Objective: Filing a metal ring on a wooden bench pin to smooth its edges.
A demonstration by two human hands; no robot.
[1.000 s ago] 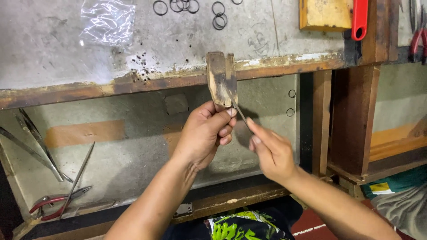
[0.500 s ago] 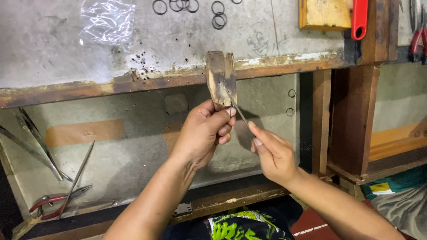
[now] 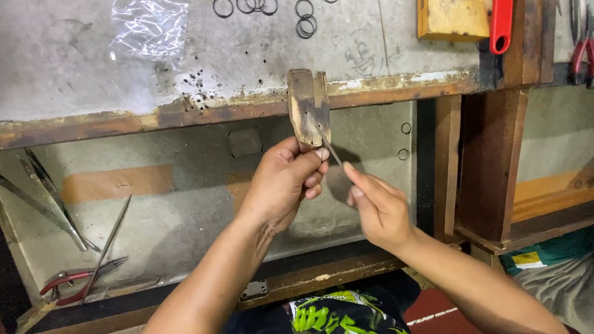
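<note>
my left hand is curled shut around the lower end of a worn wooden bench peg, thumb and fingers wrapped tight just under where the wood juts out from the front edge of the workbench. the peg stands upright against that rusty edge, its top level with the bench surface, dark and scarred along its face.

my right hand pinches a thin metal file between thumb and forefinger, the other fingers folded in. the file slants up and to the left, and its tip touches the lower right side of the peg, just above my left thumb. whether something small is pressed against the wood under my left fingertips, i cannot tell.

on the grey bench top lie several thin wire rings, a crumpled clear plastic bag and a scatter of dark specks. a yellow wooden block and a red handle sit at the top right. in the tray below the bench, well off to my left, lie red-handled pliers, long tweezers and a slim metal rod.
</note>
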